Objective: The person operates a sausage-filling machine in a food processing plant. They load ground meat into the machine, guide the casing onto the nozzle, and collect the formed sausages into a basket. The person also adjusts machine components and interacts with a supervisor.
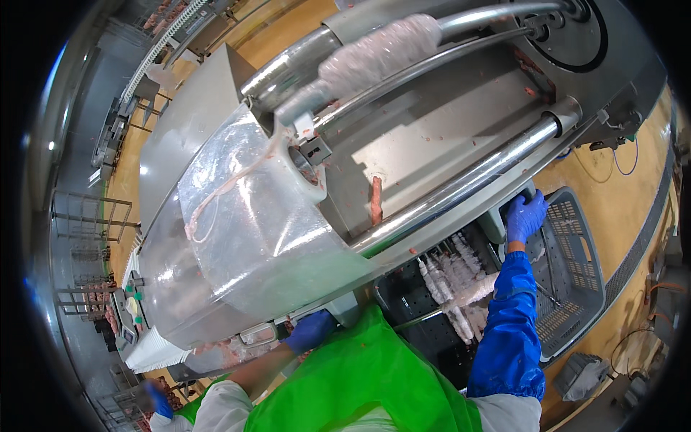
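In front of me stands a stainless-steel machine with a trough [432,144]. My right hand [525,217], in a blue glove and blue sleeve, grips a grey housing [495,222] on its front edge. A matching grey housing [347,308] sits further left. My left hand [312,331], also blue-gloved, reaches against it; its fingers are partly hidden. On a steel tube along the back, a bunched, pale casing [381,54] looks blurred. A strip of reddish meat [376,200] lies in the trough, with small scraps about it. A clear plastic cover [252,194] curves over the left part.
Under the front edge, a dark perforated tray [403,286] holds several gathered casings [450,273] on rods. A grey slotted basket [586,266] stands right of my arm. Another person's blue-gloved hand [158,399] shows at the lower left. Racks [93,216] line the left side.
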`<action>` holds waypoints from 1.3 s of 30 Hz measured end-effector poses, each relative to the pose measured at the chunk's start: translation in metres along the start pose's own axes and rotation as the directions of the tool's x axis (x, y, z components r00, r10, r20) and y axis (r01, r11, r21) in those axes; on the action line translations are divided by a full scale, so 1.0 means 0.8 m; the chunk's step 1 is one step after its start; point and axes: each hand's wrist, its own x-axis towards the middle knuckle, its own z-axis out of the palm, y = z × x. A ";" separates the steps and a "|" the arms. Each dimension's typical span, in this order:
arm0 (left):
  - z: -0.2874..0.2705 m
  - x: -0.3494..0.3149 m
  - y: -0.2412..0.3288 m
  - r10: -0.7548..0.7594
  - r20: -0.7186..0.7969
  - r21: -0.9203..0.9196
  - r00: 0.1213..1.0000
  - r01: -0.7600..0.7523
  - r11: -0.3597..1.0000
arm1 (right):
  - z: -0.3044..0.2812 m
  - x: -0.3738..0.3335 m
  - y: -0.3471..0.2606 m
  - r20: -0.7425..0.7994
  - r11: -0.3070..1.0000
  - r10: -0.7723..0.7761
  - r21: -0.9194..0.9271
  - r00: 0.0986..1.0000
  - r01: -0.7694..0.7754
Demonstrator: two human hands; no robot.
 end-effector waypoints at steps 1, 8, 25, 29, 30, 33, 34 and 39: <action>0.004 0.003 -0.008 0.022 -0.001 0.002 1.000 -0.022 1.000 | 0.003 0.002 0.005 -0.007 1.000 0.001 -0.002 1.000 -0.001; 0.003 0.003 -0.012 0.077 0.051 0.078 0.996 -0.081 0.994 | -0.007 0.003 -0.011 0.021 0.999 0.031 0.007 0.999 -0.031; 0.028 0.008 -0.050 0.056 0.085 -0.033 0.995 -0.053 0.998 | -0.017 -0.001 -0.017 0.010 1.000 0.015 -0.016 1.000 -0.015; 0.034 0.008 -0.049 0.017 0.040 0.005 0.999 -0.017 1.000 | -0.014 0.000 -0.014 0.027 1.000 -0.027 -0.012 0.999 0.027; 0.032 0.005 -0.044 0.029 0.024 -0.008 0.999 -0.029 1.000 | -0.014 0.000 -0.012 0.033 1.000 -0.015 -0.021 0.999 0.016; 0.025 -0.002 -0.035 0.078 -0.046 0.002 0.996 -0.078 0.997 | -0.015 0.000 -0.012 0.053 0.998 0.032 -0.056 0.998 -0.029; 0.024 -0.003 -0.034 0.107 -0.081 0.034 0.991 -0.104 0.994 | -0.014 -0.001 -0.011 0.048 0.998 0.030 -0.051 0.998 -0.028; 0.018 -0.012 -0.029 0.190 -0.127 -0.021 0.974 -0.194 0.981 | -0.020 -0.001 -0.014 0.079 0.999 0.027 -0.035 0.996 -0.024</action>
